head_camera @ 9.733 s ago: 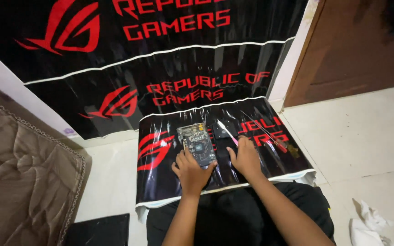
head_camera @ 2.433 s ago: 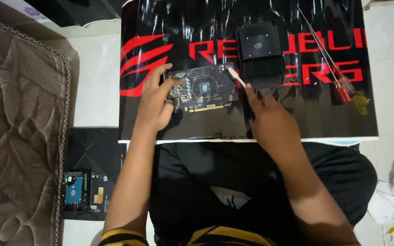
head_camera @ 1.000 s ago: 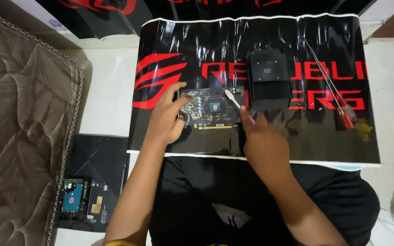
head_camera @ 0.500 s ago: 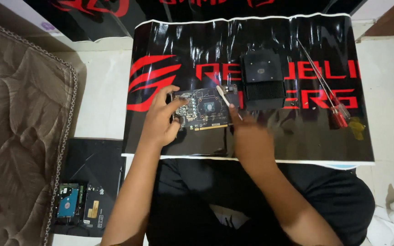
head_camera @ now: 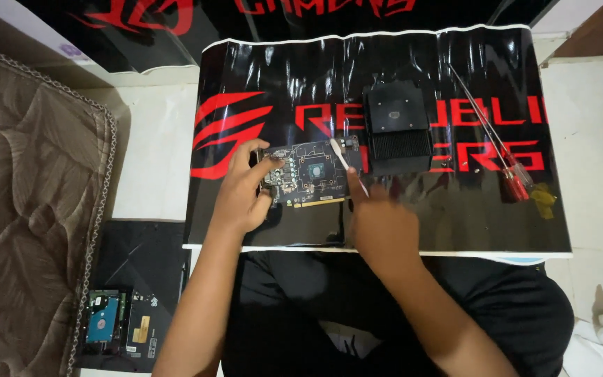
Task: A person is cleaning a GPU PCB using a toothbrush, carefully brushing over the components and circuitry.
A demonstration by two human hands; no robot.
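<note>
Pale floor tiles carry a glossy black mat [head_camera: 399,223] with red lettering, and on it lies a bare graphics card board [head_camera: 308,174], chip side up. The left hand [head_camera: 242,192] presses down on the board's left end, fingers curled over its edge, pinning it flat. The right hand [head_camera: 378,223] sits just below and to the right of the board, closed around a thin white-tipped swab [head_camera: 343,159] whose tip reaches the board's right part beside the central chip.

Done well, this calls for light strokes — the swab held low on its shaft for control, the left hand keeping the board from sliding on the slick mat, fingers off the small components.

A black heatsink block [head_camera: 396,129] rests just right of the board. Two red-handled screwdrivers [head_camera: 504,153] lie well off to the right. At lower left — apart from the mat — a hard drive [head_camera: 102,318] sits on a dark pad.
</note>
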